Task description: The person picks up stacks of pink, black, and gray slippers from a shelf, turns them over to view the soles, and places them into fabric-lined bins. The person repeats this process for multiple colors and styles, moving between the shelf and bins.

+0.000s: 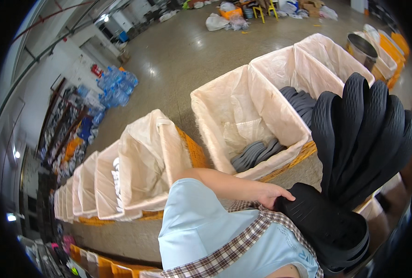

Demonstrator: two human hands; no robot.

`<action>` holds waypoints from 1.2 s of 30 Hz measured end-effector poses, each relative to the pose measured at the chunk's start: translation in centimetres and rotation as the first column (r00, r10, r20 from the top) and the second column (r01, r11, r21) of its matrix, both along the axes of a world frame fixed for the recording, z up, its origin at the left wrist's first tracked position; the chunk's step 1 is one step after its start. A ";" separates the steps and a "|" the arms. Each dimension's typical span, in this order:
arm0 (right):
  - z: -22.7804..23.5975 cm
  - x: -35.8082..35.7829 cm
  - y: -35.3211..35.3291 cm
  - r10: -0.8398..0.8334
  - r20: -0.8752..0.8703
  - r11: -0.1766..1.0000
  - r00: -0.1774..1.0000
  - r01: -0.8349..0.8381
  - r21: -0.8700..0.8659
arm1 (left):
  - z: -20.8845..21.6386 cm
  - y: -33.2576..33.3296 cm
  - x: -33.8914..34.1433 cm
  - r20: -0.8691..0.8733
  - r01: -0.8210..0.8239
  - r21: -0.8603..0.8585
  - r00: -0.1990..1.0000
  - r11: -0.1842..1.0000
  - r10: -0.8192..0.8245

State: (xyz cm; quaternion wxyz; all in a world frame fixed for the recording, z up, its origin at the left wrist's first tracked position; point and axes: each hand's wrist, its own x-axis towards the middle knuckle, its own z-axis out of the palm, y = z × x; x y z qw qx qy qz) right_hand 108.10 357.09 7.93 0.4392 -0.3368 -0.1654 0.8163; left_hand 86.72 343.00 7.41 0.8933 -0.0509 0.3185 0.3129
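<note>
Head view, looking down past a light blue top with a plaid trim (224,245), showed the person's left hand (268,194) resting on a stack of black shoe soles (328,222) held against the body at lower right. The fingers (280,191) lay close together and curled over the heel end of the topmost sole, touching its ribbed face. The right hand was out of view, so its fingers could not be told.

Just beyond, a second sheaf of black soles (365,134) stood upright and fanned like a spread deck, treads outward, above the lower stack. What propped it was hidden by the frame's dark edge.

By their look, these soles would be light, rubbery and flexible, grippy rather than slick, and not fragile; a loose stack would likely slide and fan apart. The safest hold seemed to be around the narrow waist of the stack, or across the heel ends with the pile pressed against the torso.

Farther out, a row of orange crates lined with cream bags (243,116) ran across the concrete floor (178,60). The nearest held grey soles (254,155); the next held darker ones (301,104). Blue water bottles (115,85) sat by the left wall, and bags and yellow stools (266,10) were far off.
</note>
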 end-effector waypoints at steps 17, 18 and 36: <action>0.5 8.4 38.1 -0.175 0.078 0.982 0.981 0.180 -0.063 | -5.9 43.1 9.2 0.218 0.092 0.326 0.961 0.941 -0.170; 0.3 9.9 40.3 -0.189 0.046 0.977 0.981 0.193 -0.094 | -6.0 44.1 10.2 0.268 0.028 0.352 0.955 0.935 -0.130; 0.1 6.7 96.6 -0.171 0.396 0.869 0.902 -0.052 0.493 | -8.8 65.3 8.7 -0.130 -0.933 0.209 0.272 0.294 0.954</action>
